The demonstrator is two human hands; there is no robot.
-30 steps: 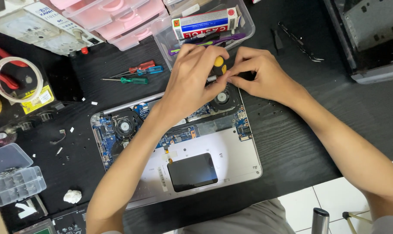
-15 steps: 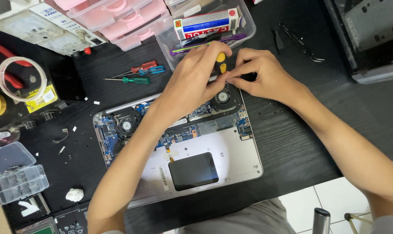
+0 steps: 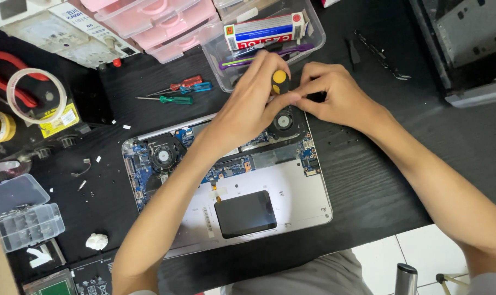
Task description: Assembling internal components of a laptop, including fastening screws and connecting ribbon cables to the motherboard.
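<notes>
1. Nearest me, the opened laptop [image 3: 226,186] lies unmoved on the black table [image 3: 401,164].
2. My left hand [image 3: 248,104] still clenches the yellow-capped screwdriver [image 3: 280,81] over the right fan [image 3: 283,121].
3. My right hand [image 3: 335,95] keeps pinching its shaft; the cap has barely shifted, so I'm still working the same spot.

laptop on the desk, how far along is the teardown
Done: the laptop lies open, its board and both fans exposed, the left fan uncovered. In hand: the left hand grips a yellow-and-black screwdriver upright by the right fan, and the right hand steadies it at the fingertips. Left: both fans and the board sit in place; three small screwdrivers lie unused.
</notes>
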